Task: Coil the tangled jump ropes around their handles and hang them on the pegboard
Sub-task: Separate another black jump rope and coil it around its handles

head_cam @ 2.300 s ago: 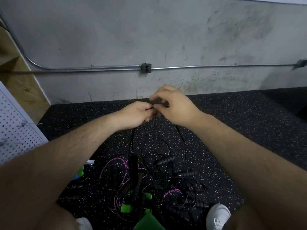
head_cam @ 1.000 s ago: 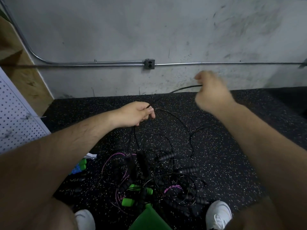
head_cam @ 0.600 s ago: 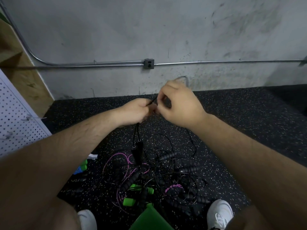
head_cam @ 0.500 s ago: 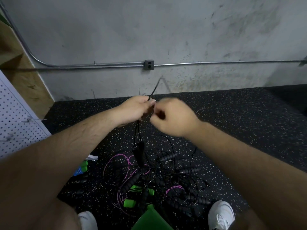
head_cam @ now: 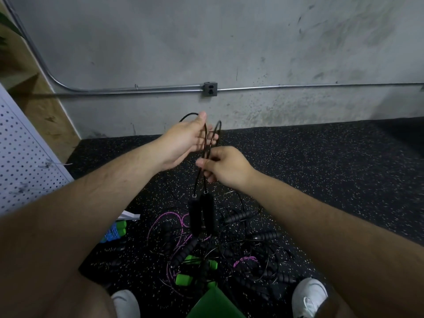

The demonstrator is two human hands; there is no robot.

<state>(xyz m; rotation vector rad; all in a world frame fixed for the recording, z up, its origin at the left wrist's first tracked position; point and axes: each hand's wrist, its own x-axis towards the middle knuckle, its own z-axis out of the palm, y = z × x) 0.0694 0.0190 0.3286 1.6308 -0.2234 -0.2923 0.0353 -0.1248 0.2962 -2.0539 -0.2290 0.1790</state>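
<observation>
Pinches both strands of the black jump rope (head_cam: 206, 135) in the right hand (head_cam: 226, 167), directly above the tangled pile (head_cam: 229, 253). Holds the left hand (head_cam: 183, 140) spread and relaxed, higher above the pile, cord loop draped across it. Lets the two black handles (head_cam: 195, 214) hang side by side just over the pile. Shows the pegboard (head_cam: 23, 157) well left of the pile.

A gym-like room: speckled rubber flooring (head_cam: 321, 171); bare concrete wall (head_cam: 160, 42); exposed metal conduit (head_cam: 137, 90); white pegboard (head_cam: 23, 157); jump ropes (head_cam: 266, 236).
</observation>
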